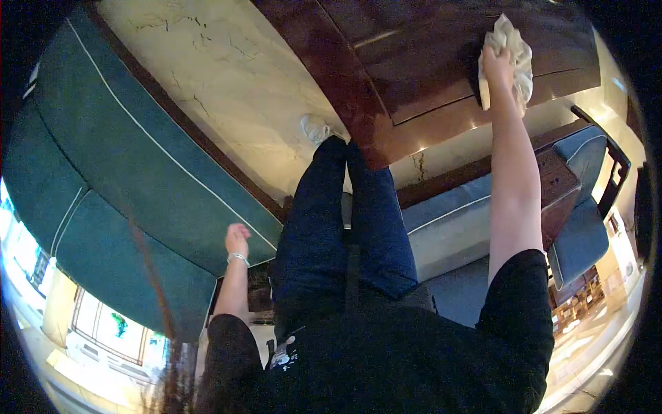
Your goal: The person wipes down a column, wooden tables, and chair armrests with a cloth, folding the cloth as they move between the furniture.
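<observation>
Under my right hand (pixel 498 63) is a crumpled white cloth (pixel 516 52), gripped and pressed on the top of a dark brown wooden table (pixel 427 58). My right arm is stretched far forward, and the cloth lies near the table's right edge, partly covered by my fingers. Down at my left side, my left hand (pixel 237 238) hangs beside a green upholstered bench (pixel 152 172), its fingers loosely curled. I see nothing in it, but the fingers are small and slightly blurred. A light bracelet circles that wrist.
The table's corner juts out close to my legs (pixel 345 214). A blue-grey bench (pixel 455 214) runs along the right, with a dark-framed chair (pixel 586 207) further over. Pale marble-patterned floor (pixel 227 76) shows between the green bench and the table. Bright windows (pixel 103 324) stand at lower left.
</observation>
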Motion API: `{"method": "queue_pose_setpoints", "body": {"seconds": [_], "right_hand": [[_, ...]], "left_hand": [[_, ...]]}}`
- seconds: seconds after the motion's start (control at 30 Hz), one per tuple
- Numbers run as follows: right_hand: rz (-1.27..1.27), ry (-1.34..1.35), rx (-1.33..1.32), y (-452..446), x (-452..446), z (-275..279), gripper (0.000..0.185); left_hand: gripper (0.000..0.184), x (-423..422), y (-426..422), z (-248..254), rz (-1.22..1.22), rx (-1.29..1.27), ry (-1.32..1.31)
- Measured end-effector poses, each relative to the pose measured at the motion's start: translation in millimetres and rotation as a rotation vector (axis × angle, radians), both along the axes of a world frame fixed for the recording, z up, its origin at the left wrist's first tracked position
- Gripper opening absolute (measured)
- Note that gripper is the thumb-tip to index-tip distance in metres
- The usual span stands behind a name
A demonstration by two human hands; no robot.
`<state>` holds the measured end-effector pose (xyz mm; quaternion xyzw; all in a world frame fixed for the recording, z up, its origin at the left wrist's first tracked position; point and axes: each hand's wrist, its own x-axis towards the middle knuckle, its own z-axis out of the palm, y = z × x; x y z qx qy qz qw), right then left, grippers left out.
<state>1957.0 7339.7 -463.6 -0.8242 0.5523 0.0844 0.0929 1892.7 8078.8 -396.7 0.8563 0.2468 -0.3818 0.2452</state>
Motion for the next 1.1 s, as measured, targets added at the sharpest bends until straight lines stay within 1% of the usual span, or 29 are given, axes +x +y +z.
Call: {"method": "queue_pose_setpoints", "body": {"seconds": [0.03,0.07,0.1,0.13,0.17,0.2,0.23,0.27,0.3,0.33,0.37,0.4,0.43,0.47,0.5,0.53,0.57,0.6,0.63,0.7,0.73,0.77,0.8,0.83,0.87,0.9,0.97,1.03,1.1], "right_hand": [[0.013,-0.039,0.069,9,22,12,0.055],[0.020,0.030,0.100,29,51,23,0.058],[0.185,0.020,0.073,62,62,27,0.052],[0.355,0.009,0.036,94,73,31,0.047],[0.519,-0.003,-0.010,127,84,35,0.042],[0.584,-0.065,0.195,159,91,32,0.031],[0.785,-0.092,0.136,196,88,39,0.025],[0.886,-0.142,0.254,227,75,32,0.024],[0.983,-0.210,0.255,253,52,28,0.024],[1.092,-0.288,0.173,271,20,22,0.025],[1.113,-0.308,0.263,282,-8,25,0.024],[1.119,-0.357,0.312,288,-39,23,0.025],[1.168,-0.371,0.329,288,-69,21,0.031],[1.212,-0.364,0.316,283,-99,20,0.033],[1.252,-0.246,0.458,271,-118,30,0.030],[1.269,-0.109,0.573,255,-129,35,0.028],[1.295,-0.106,0.404,239,-133,39,0.027],[1.264,-0.035,0.455,216,-137,41,0.024],[1.259,-0.002,0.440,189,-135,45,0.022],[1.202,-0.013,0.197,144,-136,31,0.027],[1.128,-0.003,0.199,116,-125,34,0.028],[1.052,0.045,0.161,82,-123,20,0.033],[0.954,0.182,0.030,51,-110,19,0.042],[0.768,0.219,-0.027,29,-87,34,0.046],[0.614,0.147,-0.064,-9,-75,27,0.047],[0.457,0.074,-0.106,-38,-66,13,0.047],[0.410,0.074,-0.135,-40,-58,4,0.049],[0.369,0.077,-0.164,-31,-59,7,0.050],[0.202,0.134,-0.003,1,-51,15,0.051]], "left_hand": [[0.028,-17,-2,2,0.025,-0.021,0.028],[0.027,-24,-19,11,0.069,-0.071,0.093],[0.027,-27,-37,21,0.114,-0.118,0.163],[0.027,-30,-45,20,0.109,-0.114,0.171],[0.026,-36,-51,22,0.083,-0.088,0.237],[0.026,-39,-60,21,0.057,-0.066,0.297],[0.026,-32,-77,19,0.049,-0.070,0.294],[0.026,-21,-97,26,-0.034,-0.059,0.329],[0.027,-12,-114,33,-0.113,-0.044,0.366],[0.026,-5,-125,35,-0.172,-0.094,0.348],[0.026,1,-130,30,-0.178,-0.087,0.345],[0.026,5,-133,25,-0.070,-0.168,0.400],[0.026,10,-139,19,0.040,-0.251,0.453],[0.026,15,-146,16,0.088,-0.239,0.466],[0.026,19,-152,13,0.080,-0.239,0.464],[0.025,23,-159,10,0.142,-0.275,0.417],[0.024,26,-164,7,0.203,-0.307,0.375],[0.022,26,-168,5,0.199,-0.299,0.357],[0.022,23,-170,6,0.200,-0.300,0.361],[0.020,16,-173,6,0.207,-0.301,0.396],[0.016,11,-173,8,0.152,-0.266,0.399],[0.016,7,-173,11,0.150,-0.265,0.398],[0.014,4,-171,13,0.056,-0.220,0.435],[0.012,3,-171,11,-0.037,-0.175,0.468],[0.011,-6,-164,4,-0.066,-0.172,0.412],[0.011,-6,-168,5,-0.065,-0.170,0.412],[0.012,4,-182,10,-0.272,-0.197,0.130],[0.013,11,-181,7,-0.258,-0.195,0.120],[0.013,32,-172,1,-0.230,-0.123,0.173]]}}
